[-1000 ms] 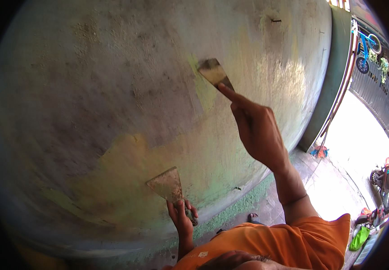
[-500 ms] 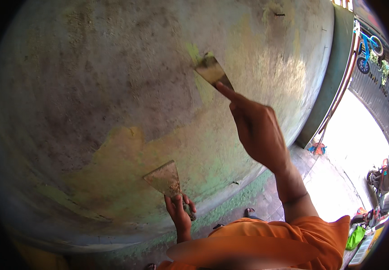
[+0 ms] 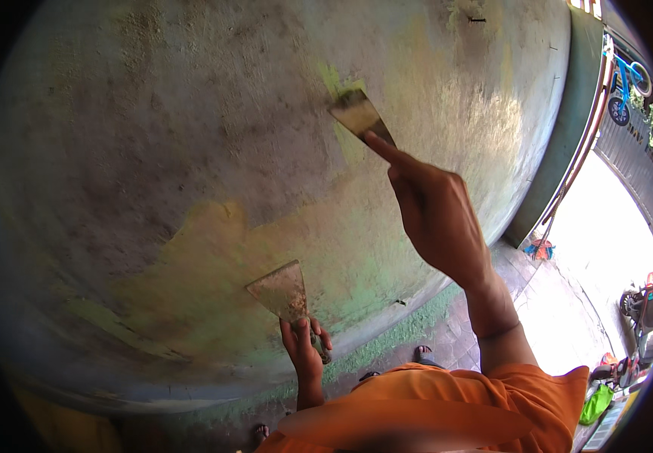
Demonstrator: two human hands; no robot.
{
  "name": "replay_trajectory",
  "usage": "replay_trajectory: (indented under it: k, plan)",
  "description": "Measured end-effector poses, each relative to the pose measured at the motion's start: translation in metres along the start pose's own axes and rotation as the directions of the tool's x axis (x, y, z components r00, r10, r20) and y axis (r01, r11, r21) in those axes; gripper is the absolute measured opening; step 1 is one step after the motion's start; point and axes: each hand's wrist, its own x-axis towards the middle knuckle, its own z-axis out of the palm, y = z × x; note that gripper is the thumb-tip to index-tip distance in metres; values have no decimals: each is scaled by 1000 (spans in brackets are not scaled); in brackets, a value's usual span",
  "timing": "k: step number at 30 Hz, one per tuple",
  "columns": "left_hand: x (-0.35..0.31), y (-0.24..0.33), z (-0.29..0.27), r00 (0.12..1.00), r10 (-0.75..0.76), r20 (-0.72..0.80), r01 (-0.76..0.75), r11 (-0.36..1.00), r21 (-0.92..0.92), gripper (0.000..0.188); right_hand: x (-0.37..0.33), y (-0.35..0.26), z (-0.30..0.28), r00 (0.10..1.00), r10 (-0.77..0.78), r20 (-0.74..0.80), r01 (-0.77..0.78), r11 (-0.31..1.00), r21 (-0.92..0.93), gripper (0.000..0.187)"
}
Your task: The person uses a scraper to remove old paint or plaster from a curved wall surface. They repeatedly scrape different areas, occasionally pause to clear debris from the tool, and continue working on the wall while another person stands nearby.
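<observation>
A patchy grey wall [image 3: 213, 136] with yellow-green areas fills most of the head view. My right hand [image 3: 443, 215] is closed round the handle of a putty knife [image 3: 358, 113], its index finger stretched along the metal blade. The tip of that blade lies at the wall beside a small bright green patch [image 3: 331, 78], with dark residue at its edge. Lower down, my left hand [image 3: 305, 355] grips a second, wider putty knife [image 3: 281, 289] by its handle. Its stained triangular blade points up in front of the wall; whether it touches is unclear.
A nail [image 3: 477, 20] sticks out of the wall at upper right. Green crumbs [image 3: 394, 332] lie along the wall's foot on the paved floor [image 3: 455, 332]. Off to the right are a blue bicycle [image 3: 619, 87], a parked motorcycle [image 3: 647, 306] and a bright green bag [image 3: 597, 404].
The view has shifted slightly, moving the wall and surroundings a little rightward. The right putty knife sits slightly lower on the wall, with more green showing above its tip. Both grips are unchanged.
</observation>
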Motion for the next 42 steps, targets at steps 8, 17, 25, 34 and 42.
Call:
replay_trajectory:
  k: [8, 17, 25, 34, 42]
  plan:
    - [0, 3, 5, 1000, -7, -16, 7, 1000, -1, 27, 2, -5, -2, 999, 39, 4, -40, 999, 29, 42]
    - [-2, 6, 1, 999, -36, 15, 35, 999, 15, 29, 8, -5, 2, 999, -30, -43, 33, 998, 61, 39]
    - [-1, 5, 4, 999, -30, -12, 30, 999, 20, 27, 11, -7, -11, 998, -54, -29, 57, 993, 100, 40]
    - [-4, 4, 6, 999, -22, -36, 23, 999, 24, 27, 11, -4, -1, 995, -57, -84, 64, 995, 81, 40]
    - [-4, 1, 2, 999, -32, -38, 33, 999, 21, 27, 8, 8, 0, 998, 44, -41, -42, 998, 49, 39]
